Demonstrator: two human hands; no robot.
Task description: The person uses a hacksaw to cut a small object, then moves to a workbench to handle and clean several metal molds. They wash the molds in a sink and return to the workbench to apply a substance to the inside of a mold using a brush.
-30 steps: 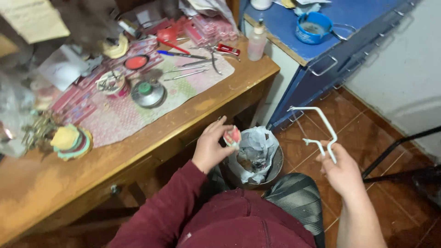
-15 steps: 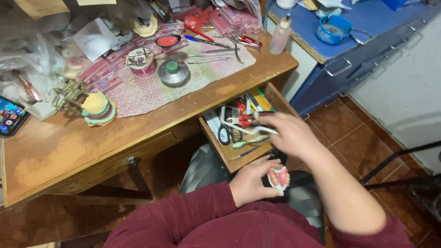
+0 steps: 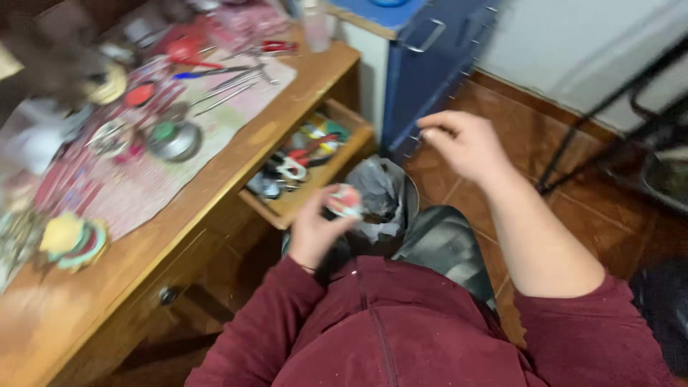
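Note:
My left hand [image 3: 315,229] is raised over my lap and grips a small pink and white dental model [image 3: 345,201]. It sits just in front of the open wooden drawer [image 3: 287,208], which holds several tools with red and white handles. My right hand [image 3: 466,143] hovers to the right of the drawer, near the blue cabinet [image 3: 423,72]. Its fingers are curled with the tips pinched together. Motion blur hides whether anything is between them.
A bin lined with a grey plastic bag [image 3: 383,190] stands on the tiled floor below the drawer. The wooden desk [image 3: 236,165] carries a pink mat, a metal bowl [image 3: 175,140], thin hand tools and a yellow-green object [image 3: 72,236]. A black metal frame [image 3: 609,107] stands at the right.
My right hand has come out of the drawer and moved up and right, toward the blue cabinet. My left hand has lifted the dental model. The view has swung to the right.

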